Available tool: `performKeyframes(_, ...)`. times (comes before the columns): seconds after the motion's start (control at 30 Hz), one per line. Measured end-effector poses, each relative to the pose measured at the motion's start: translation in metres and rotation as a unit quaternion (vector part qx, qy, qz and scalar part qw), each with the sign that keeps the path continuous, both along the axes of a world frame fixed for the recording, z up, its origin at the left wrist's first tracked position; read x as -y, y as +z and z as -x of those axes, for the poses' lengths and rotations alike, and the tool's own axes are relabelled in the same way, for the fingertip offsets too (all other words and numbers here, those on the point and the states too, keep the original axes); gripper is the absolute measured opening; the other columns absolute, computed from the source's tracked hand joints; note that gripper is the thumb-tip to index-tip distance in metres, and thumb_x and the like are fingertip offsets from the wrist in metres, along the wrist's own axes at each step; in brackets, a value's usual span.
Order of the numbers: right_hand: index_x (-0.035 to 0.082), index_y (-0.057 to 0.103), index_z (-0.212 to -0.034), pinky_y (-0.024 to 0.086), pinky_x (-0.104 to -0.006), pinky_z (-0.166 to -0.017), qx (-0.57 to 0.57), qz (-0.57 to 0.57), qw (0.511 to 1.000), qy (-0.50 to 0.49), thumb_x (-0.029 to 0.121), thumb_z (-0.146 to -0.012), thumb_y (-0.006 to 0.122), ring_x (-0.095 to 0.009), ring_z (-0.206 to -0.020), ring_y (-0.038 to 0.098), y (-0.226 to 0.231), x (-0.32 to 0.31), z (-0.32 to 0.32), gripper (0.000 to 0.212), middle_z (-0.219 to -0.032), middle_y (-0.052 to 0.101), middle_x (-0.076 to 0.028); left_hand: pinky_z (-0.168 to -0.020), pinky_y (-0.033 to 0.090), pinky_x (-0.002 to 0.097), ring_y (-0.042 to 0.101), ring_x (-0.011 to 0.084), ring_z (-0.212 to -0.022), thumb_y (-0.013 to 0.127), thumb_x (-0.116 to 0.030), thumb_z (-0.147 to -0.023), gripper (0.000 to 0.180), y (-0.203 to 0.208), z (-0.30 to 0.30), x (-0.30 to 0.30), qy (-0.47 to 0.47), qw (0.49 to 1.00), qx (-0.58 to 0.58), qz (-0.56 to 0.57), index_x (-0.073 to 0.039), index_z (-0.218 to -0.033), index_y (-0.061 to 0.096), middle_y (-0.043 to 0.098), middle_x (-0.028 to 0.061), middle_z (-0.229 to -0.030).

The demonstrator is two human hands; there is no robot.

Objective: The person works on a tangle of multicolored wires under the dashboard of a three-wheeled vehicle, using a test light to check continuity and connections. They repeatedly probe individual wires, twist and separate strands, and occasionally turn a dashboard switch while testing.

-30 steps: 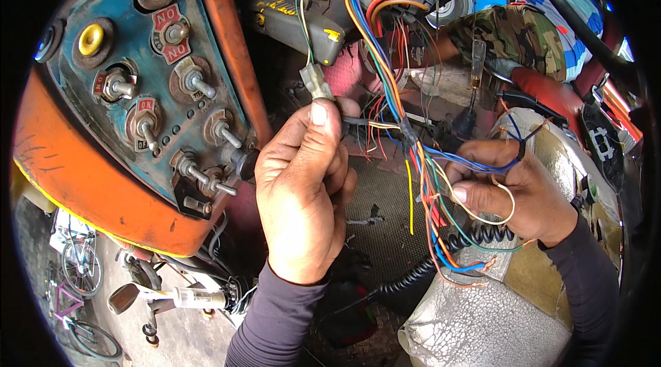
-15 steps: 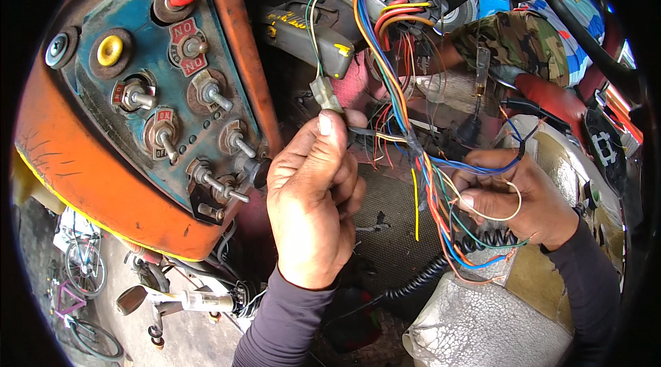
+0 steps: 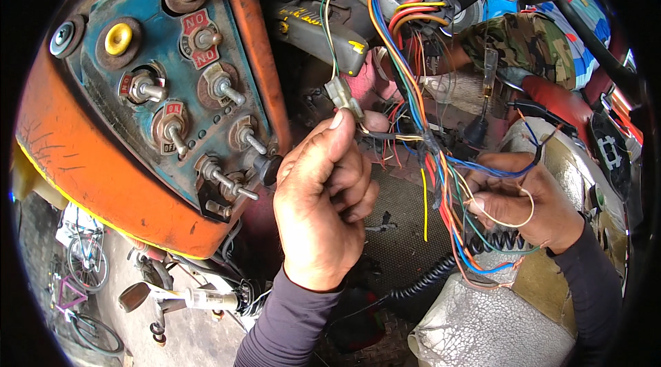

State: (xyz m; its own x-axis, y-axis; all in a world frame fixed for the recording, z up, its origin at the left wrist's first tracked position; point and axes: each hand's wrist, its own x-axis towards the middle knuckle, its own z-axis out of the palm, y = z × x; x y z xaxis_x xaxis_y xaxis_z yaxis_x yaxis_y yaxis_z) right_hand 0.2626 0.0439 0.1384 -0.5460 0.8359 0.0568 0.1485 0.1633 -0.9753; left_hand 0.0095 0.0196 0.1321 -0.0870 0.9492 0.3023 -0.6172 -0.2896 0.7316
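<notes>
My left hand (image 3: 320, 202) pinches a small whitish wire connector (image 3: 342, 95) between thumb and fingertip. Green and white wires (image 3: 329, 23) run up from that connector, and a short dark-sleeved lead (image 3: 385, 135) joins it to the main wiring harness (image 3: 412, 88). To the right, my right hand (image 3: 530, 202) is closed on thin wires below the harness's taped joint; a cream wire (image 3: 529, 208) loops out past its thumb. Blue wires (image 3: 492, 169) cross over its fingers. Loose orange, blue and green ends (image 3: 482, 267) hang beneath, some with bared copper.
An orange-framed switch panel (image 3: 186, 85) with toggle switches stands at left. A cracked silver seat cover (image 3: 496, 319) lies lower right, beside a black coiled cable (image 3: 427, 284). Another person's camouflage-clad leg (image 3: 527, 47) is at the upper right. Bicycles (image 3: 86, 277) stand far left.
The whole view has shifted slightly, so the panel, harness and hands all sit a little farther right. Both hands keep their grips on the connector and the wires.
</notes>
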Motion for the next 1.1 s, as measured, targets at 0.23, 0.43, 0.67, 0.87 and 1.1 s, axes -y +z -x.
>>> performKeyframes(0.23, 0.002, 0.068, -0.105, 0.043, -0.0223, -0.063, -0.013, 0.013, 1.0, -0.006, 0.021, -0.098, 0.081, -0.004, -0.07, 0.052, -0.0007, 0.0003, 0.0005, 0.025, -0.082, 0.059, 0.004, -0.045, 0.017, 0.0251, 0.02, 0.0048, -0.049, 0.06, -0.032, -0.108, 0.04, -0.0005, 0.0014, 0.0008, -0.007, 1.0, -0.018, -0.01, 0.006, -0.116, 0.067, 0.025, -0.009, -0.062)
performKeyframes(0.43, 0.003, 0.069, -0.105, 0.045, -0.0214, -0.063, 0.005, -0.006, 1.0, -0.02, 0.016, -0.098, 0.08, -0.003, -0.07, 0.054, 0.0014, 0.0013, 0.0017, 0.019, -0.083, 0.06, 0.004, -0.045, 0.018, 0.0247, 0.022, 0.0056, -0.049, 0.059, -0.035, -0.108, 0.039, -0.0004, 0.0024, 0.0013, -0.008, 0.999, -0.035, -0.014, 0.003, -0.114, 0.066, 0.027, -0.0087, -0.063)
performKeyframes(0.67, 0.0, 0.069, -0.106, 0.047, -0.0213, -0.067, -0.031, -0.013, 0.999, -0.027, 0.008, -0.098, 0.078, -0.003, -0.074, 0.057, -0.0006, 0.0004, 0.0021, 0.014, -0.087, 0.064, 0.004, -0.046, 0.019, 0.0247, 0.022, 0.0058, -0.049, 0.057, -0.037, -0.108, 0.042, -0.0001, 0.0026, 0.0009, -0.014, 1.0, -0.017, 0.0, 0.004, -0.115, 0.067, 0.028, -0.0088, -0.063)
performKeyframes(0.87, 0.0, 0.07, -0.108, 0.049, -0.0223, -0.073, 0.009, -0.044, 0.999, -0.022, 0.01, -0.101, 0.073, -0.003, -0.082, 0.058, 0.0001, -0.0007, -0.0029, 0.013, -0.091, 0.065, 0.004, -0.046, 0.018, 0.0247, 0.021, 0.0048, -0.05, 0.061, -0.035, -0.106, 0.042, -0.0009, 0.0002, 0.0002, -0.003, 1.0, 0.005, 0.01, 0.006, -0.111, 0.068, 0.025, -0.0092, -0.063)
performKeyframes(1.1, -0.003, 0.067, -0.11, 0.045, -0.0218, -0.063, -0.012, -0.113, 0.993, -0.02, 0.007, -0.099, 0.074, -0.002, -0.072, 0.055, -0.0045, -0.0006, -0.0042, 0.016, -0.081, 0.064, 0.003, -0.046, 0.017, 0.0252, 0.021, 0.0048, -0.051, 0.061, -0.034, -0.106, 0.04, -0.0021, 0.0005, -0.001, -0.012, 1.0, 0.002, -0.007, 0.005, -0.109, 0.067, 0.026, -0.0089, -0.063)
